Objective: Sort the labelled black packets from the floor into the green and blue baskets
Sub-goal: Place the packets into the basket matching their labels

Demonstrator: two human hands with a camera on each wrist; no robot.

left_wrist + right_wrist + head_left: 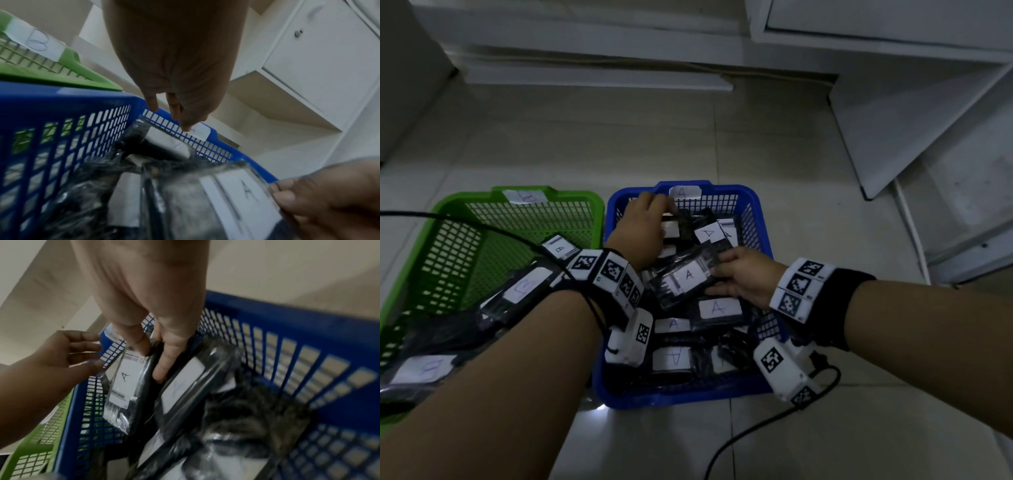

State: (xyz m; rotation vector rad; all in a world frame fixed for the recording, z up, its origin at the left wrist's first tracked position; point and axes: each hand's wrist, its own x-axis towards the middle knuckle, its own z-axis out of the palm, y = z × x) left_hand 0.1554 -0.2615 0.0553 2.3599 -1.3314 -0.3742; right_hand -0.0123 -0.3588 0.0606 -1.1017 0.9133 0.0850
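The blue basket [753, 205] is marked A and holds several black packets with white A labels. My right hand [736, 274] pinches one A packet [685, 277] by its right end, held just above the pile. In the right wrist view, thumb and fingers [162, 368] clamp that packet's [123, 382] edge. My left hand [643, 222] hovers over the basket's far left corner with loose fingers [152, 104], holding nothing. The green basket [465, 198], marked B, stands to the left and holds B-labelled packets [524, 284].
White cabinets [893, 102] line the back and right of the tiled floor. A black cable [756, 428] runs over the floor in front of the blue basket. Another cable [482, 226] crosses above the green basket to my left wrist.
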